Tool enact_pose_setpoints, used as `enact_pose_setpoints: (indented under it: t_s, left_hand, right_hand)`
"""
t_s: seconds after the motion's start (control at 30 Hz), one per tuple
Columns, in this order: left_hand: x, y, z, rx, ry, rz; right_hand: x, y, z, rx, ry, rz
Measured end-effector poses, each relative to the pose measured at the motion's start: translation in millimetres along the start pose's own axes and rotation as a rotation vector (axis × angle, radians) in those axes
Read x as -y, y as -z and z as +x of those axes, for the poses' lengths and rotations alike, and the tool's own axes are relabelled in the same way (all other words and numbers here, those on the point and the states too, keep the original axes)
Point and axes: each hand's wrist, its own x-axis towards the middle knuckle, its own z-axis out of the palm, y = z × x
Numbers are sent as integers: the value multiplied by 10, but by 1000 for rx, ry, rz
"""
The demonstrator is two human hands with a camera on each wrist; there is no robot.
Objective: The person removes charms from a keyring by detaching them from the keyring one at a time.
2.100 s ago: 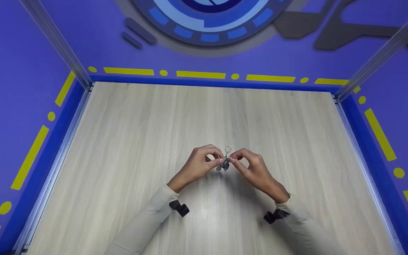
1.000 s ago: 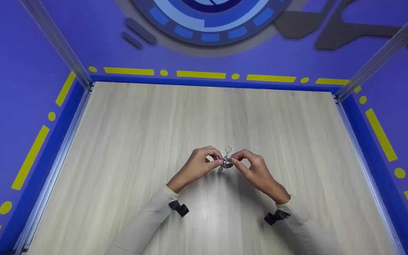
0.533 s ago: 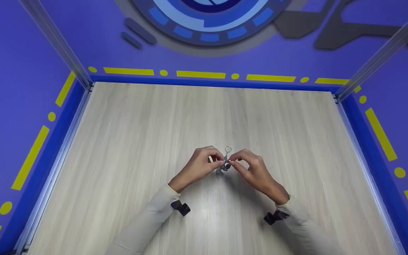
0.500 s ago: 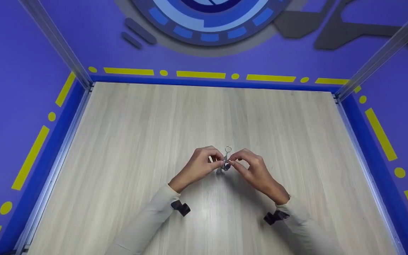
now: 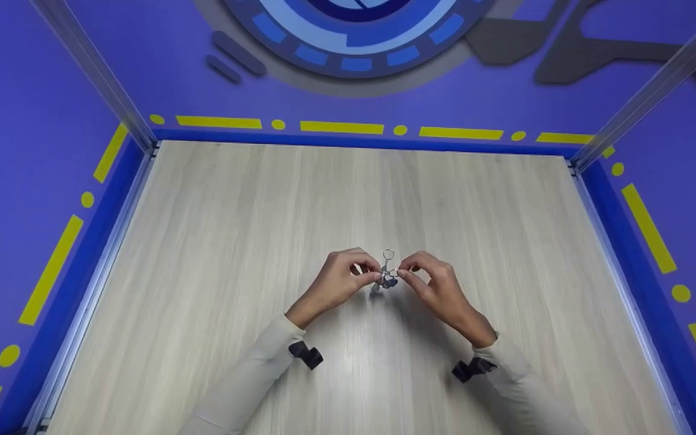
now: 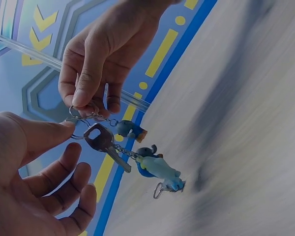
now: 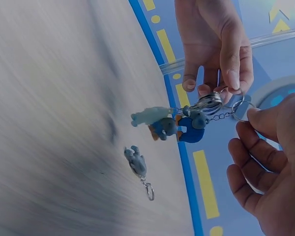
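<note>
A: Here's the key, right at the heart of it, hanging off its loop just above the table!

B: And who's got it? The left hand, thumb and forefinger nipped on the cluster of rings, other fingers loosely bent.

A: Across from it, the right hand: thumb and finger pinching a thin ring, its remaining fingers curved and holding nothing.

B: From that ring runs a short chain, down to a little blue figure!

A: Tight company in there: a pale figure dangles beside it, between the two hands' bunch and the tabletop.

B: Down on the wood, apart from the bunch, lies a grey figure with its own small clasp.

A: Further out, light sleeves on both arms, a black camera at each wrist.

B: And round the table, purple-blue walls with yellow dashes along the bottom, metal posts at the corners.
</note>
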Motion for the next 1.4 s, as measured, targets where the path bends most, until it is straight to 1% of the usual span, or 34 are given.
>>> enact_pose_setpoints:
  t_s: [0.13, 0.23, 0.47, 0.67, 0.93, 1.07, 1.2, 1.4]
  left_hand:
    - [13, 5, -13, -12, -12, -16]
    - [28, 4, -17, -17, -5, -14]
    - [32, 4, -19, 12, 23, 39]
    - [-1, -15, -14, 25, -5, 61]
    - [-19, -35, -12, 61, -34, 93]
    - [-18, -26, -21, 58, -43, 89]
    - [-12, -12, -24, 42, -29, 68]
    - [5, 9, -31, 21, -7, 27]
  right_hand:
    - [-4, -14, -5, -22, 2, 8]
    - [-1, -26, -6, -25, 7, 0]
    - [39, -39, -5, -8, 23, -52]
    - [49, -61, -11, -2, 61, -81]
    - [26, -74, -19, 14, 78, -63]
    - [16, -70, -15, 11, 96, -58]
    - [9, -59, -9, 0, 106, -55]
    - [0, -46, -9, -12, 74, -36]
